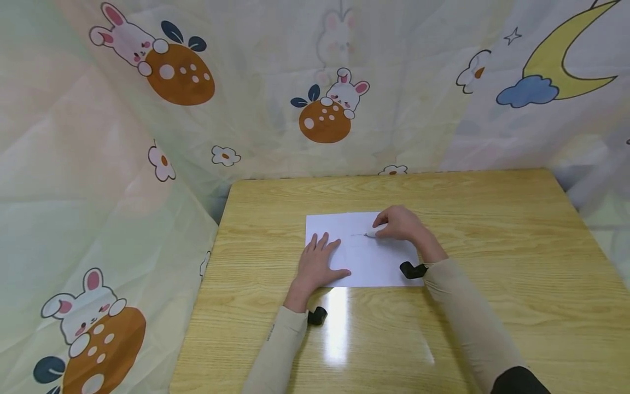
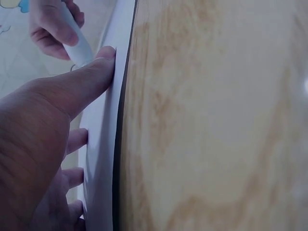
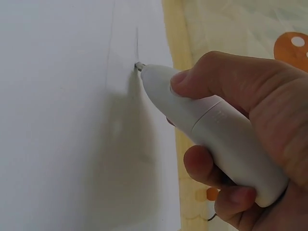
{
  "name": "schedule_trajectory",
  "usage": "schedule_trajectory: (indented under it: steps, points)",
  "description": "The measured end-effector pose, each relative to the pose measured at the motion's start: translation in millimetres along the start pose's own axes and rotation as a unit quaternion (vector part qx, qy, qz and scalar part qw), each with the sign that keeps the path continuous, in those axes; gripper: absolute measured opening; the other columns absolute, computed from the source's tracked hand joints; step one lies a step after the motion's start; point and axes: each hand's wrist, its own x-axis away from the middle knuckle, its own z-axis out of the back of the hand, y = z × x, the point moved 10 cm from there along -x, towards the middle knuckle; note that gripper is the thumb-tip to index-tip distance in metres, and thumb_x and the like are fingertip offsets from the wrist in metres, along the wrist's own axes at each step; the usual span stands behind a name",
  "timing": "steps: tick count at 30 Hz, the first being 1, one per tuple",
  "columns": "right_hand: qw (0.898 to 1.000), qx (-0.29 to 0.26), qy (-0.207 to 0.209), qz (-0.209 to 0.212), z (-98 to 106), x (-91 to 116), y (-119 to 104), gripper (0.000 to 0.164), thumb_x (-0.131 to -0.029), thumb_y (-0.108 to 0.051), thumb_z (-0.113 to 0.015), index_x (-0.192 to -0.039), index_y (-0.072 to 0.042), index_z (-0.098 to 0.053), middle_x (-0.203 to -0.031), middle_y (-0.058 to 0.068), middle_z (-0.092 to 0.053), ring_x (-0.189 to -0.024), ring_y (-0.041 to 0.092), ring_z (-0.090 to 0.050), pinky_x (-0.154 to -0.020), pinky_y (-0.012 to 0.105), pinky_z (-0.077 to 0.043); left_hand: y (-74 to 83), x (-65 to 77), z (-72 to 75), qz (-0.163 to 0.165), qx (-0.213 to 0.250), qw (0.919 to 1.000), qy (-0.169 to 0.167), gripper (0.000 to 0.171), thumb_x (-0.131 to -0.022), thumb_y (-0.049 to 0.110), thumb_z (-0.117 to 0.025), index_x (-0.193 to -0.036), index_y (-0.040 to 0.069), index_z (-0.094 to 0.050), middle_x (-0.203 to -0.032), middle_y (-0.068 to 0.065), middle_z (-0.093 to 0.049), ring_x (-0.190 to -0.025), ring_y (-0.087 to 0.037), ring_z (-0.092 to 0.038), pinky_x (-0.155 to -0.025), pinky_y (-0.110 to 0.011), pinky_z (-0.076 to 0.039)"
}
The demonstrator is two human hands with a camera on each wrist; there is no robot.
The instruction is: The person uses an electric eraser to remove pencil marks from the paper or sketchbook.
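A white sheet of paper point(image 1: 364, 268) lies on the wooden table. My left hand point(image 1: 317, 265) rests spread on its left part, thumb pointing right near the front edge. In the left wrist view the thumb point(image 2: 89, 77) presses on the paper's edge. My right hand point(image 1: 401, 223) grips a thick white pen-shaped tool point(image 3: 207, 120) with a narrow metal tip. Thumb and fingers curl round its body. That tip touches the paper, or nearly so, at the end of a short thin grey line point(image 3: 137, 41). A fainter line runs alongside.
The wooden table point(image 1: 507, 230) extends around the sheet on all sides. Behind it and at the left hangs a cloth point(image 1: 261, 82) printed with rabbits and flowers. Black wrist-worn pieces point(image 1: 412, 270) sit at both cuffs, the right one over the paper.
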Motion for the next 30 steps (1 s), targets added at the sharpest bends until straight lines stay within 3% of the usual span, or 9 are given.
schedule_trajectory:
  steps: [7, 16, 23, 30]
  points:
    - [1.000, 0.013, 0.004, -0.024, 0.9, 2.6, 10.1, 0.013, -0.079, -0.020, -0.079, -0.092, -0.017, -0.077, -0.096, -0.001, -0.071, -0.088, 0.018, -0.062, -0.073, 0.036, -0.050, 0.0, 2.7, -0.6, 0.000, 0.002, 1.0000, -0.006, 0.091, -0.076, 0.076, -0.060, -0.151, 0.029, -0.038, -0.159, -0.008, -0.021, -0.146, -0.035, -0.008, -0.114, -0.050, -0.018]
    - [1.000, -0.015, 0.011, 0.011, -2.7, -3.7, -5.2, 0.014, -0.080, -0.018, -0.078, -0.094, -0.013, -0.078, -0.096, 0.002, -0.072, -0.089, 0.020, -0.063, -0.075, 0.038, -0.052, 1.3, 1.7, 0.8, -0.001, 0.004, 1.0000, 0.000, 0.091, -0.076, 0.076, -0.059, -0.151, 0.029, -0.038, -0.159, -0.008, -0.022, -0.146, -0.035, -0.008, -0.114, -0.050, -0.018]
    - [1.000, 0.000, 0.031, -0.001, -2.8, -4.4, -8.3, 0.015, -0.079, -0.019, -0.078, -0.093, -0.013, -0.078, -0.095, 0.001, -0.072, -0.082, 0.020, -0.060, -0.070, 0.035, -0.051, 2.0, 0.8, 0.9, -0.002, 0.000, 1.0000, 0.000, 0.091, -0.076, 0.077, -0.059, -0.151, 0.029, -0.038, -0.159, -0.009, -0.022, -0.146, -0.035, -0.008, -0.114, -0.050, -0.019]
    - [1.000, -0.004, 0.019, -0.011, -4.5, -5.1, -10.2, 0.015, -0.080, -0.019, -0.079, -0.094, -0.013, -0.078, -0.095, 0.001, -0.072, -0.079, 0.019, -0.058, -0.065, 0.031, -0.050, -0.1, 0.8, 0.7, 0.001, -0.003, 1.0000, -0.001, 0.091, -0.077, 0.077, -0.058, -0.151, 0.029, -0.037, -0.160, -0.008, -0.021, -0.146, -0.034, -0.006, -0.115, -0.050, -0.017]
